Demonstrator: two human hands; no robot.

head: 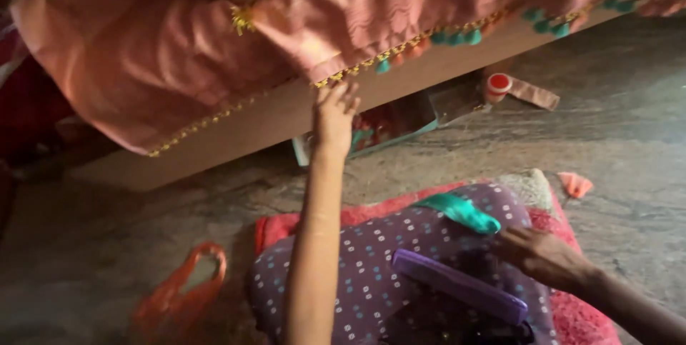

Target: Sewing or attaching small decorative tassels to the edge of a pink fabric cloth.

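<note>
My left hand [336, 109] reaches forward and up to the hanging edge of a pink cloth [400, 9] with a gold and teal beaded trim; its fingers touch the trim at a corner. My right hand [536, 252] rests on my lap, on purple dotted fabric [371, 252], next to a teal strip of cloth [461, 211]. A purple flat case [457, 284] lies across the lap just left of that hand. Whether either hand grips anything is unclear.
A wooden bed frame [257, 120] runs under the pink cloth. Beneath it lie a box [400, 127] and a small red-capped jar [498, 86]. An orange plastic bag [179, 288] lies on the stone floor at left, an orange scrap [576, 183] at right, a red mat [579, 316] under me.
</note>
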